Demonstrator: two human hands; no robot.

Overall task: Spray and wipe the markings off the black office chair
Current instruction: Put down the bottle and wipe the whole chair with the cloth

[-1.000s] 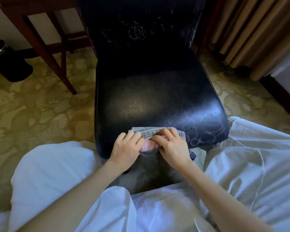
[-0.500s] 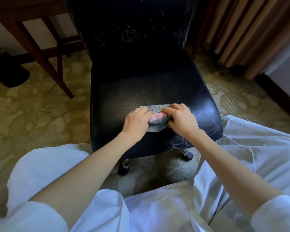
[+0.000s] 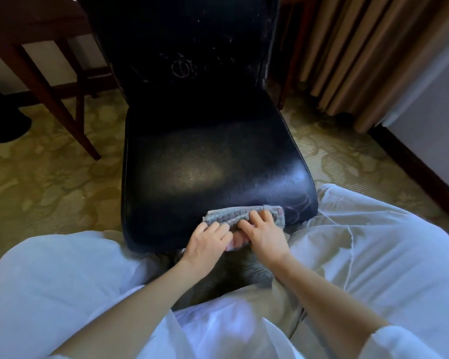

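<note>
The black office chair stands in front of me, its shiny seat facing up. A folded grey cloth with pink stripes lies on the seat's front edge. My left hand and my right hand both press on the cloth, fingers curled over it. Faint looping markings show on the seat's front right corner, just right of the cloth. White scribbled circles and specks mark the backrest. No spray bottle is in view.
A dark wooden table leg slants down on the left. A black bin sits at the far left on the patterned carpet. Beige curtains hang at the right. My white-clothed knees flank the chair's front.
Both hands slid the cloth from the middle of the seat back toward me to the front edge. The view shifted slightly.
</note>
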